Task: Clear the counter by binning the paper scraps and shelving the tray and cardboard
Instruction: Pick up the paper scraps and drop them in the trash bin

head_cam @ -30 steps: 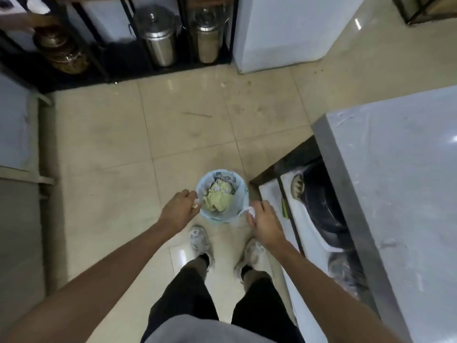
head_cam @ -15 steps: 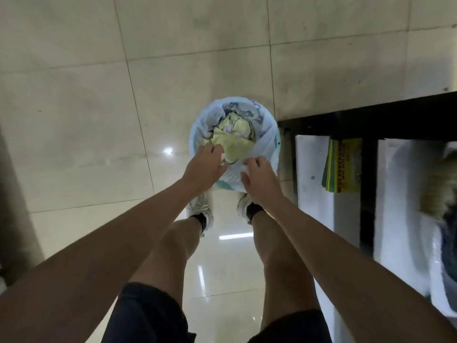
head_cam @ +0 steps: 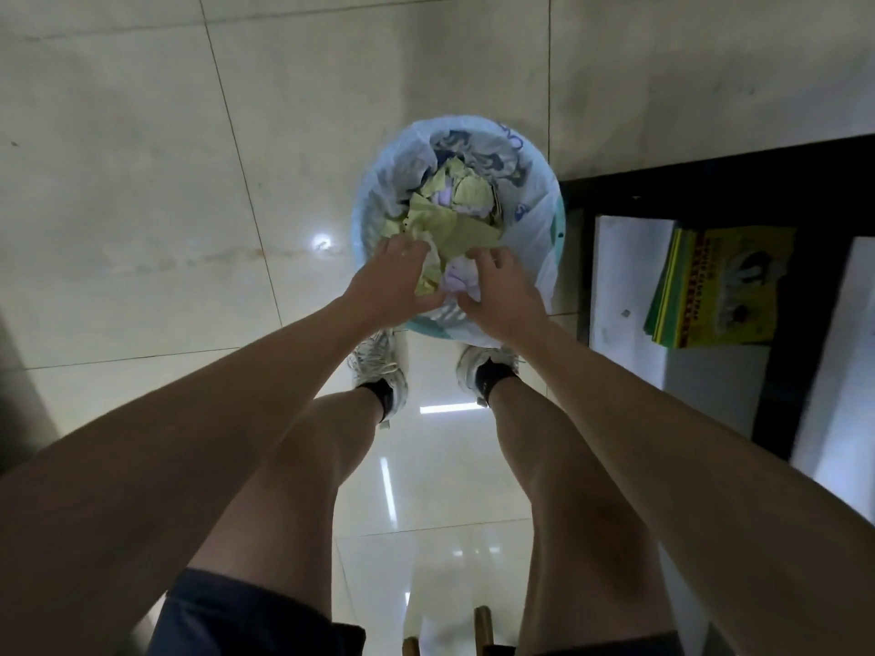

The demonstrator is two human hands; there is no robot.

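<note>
1. Paper scraps [head_cam: 450, 220], crumpled pieces in yellow-green and pale lilac, fill the round light-blue bin [head_cam: 558, 220], which is lined with a white printed plastic bag [head_cam: 530, 234].
2. Left hand [head_cam: 395, 281]: palm down over the near-left part of the bin opening, fingers spread and loose; no piece is pinched in it. A yellow-green scrap lies just beside its thumb side, touching the hand.
3. Right hand [head_cam: 502, 295]: palm down over the near-right part of the opening, fingers spread and slack, thumb pointing toward the left hand; nothing is clamped in it. A pale lilac scrap lies between the two hands.
4. Both hands are near each other, with only a narrow gap of paper showing between them. The heap of scraps extends away from the fingertips toward the far rim.
5. Bin position: on the glossy cream tiled floor [head_cam: 142, 182], directly beyond the person's two grey-white trainers [head_cam: 379, 366].
6. To the right of the right hand, a black-framed low shelf [head_cam: 805, 295] carries a flat yellow-and-green printed packet [head_cam: 719, 286] on a white surface, well apart from the bin contents.
</note>
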